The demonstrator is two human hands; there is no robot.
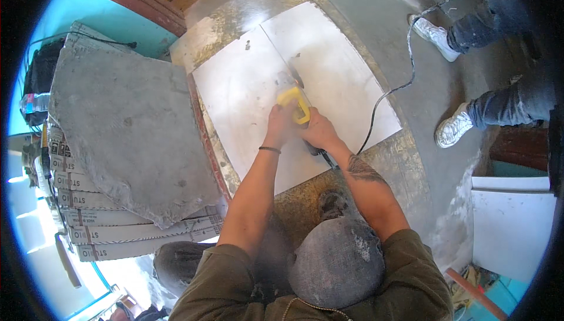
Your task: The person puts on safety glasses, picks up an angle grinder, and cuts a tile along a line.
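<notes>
Left hand (pixel 280 124) is gripping a power tool (pixel 289 95) at its yellow handle (pixel 304 112); finger detail is blurring out in haze. Right hand (pixel 321 130) is gripping behind it, fingers partly hidden. Power tool is sitting around the middle of a white panel (pixel 346 80), rear end pointing at the panel's near edge. Dark line (pixel 273 42) is running from the panel's far edge toward the tool. Black cord (pixel 372 112) is showing by the right forearm (pixel 376 197), crossing the panel's right edge, going out over the grey floor (pixel 432 94). Panel is lying on a mottled yellow-brown patch (pixel 405 162). Off its left edge, a grey slab (pixel 129 121) is resting on stacked cartons (pixel 138 236). Off its right edge, a co-worker's white shoes (pixel 435 37) are standing.
</notes>
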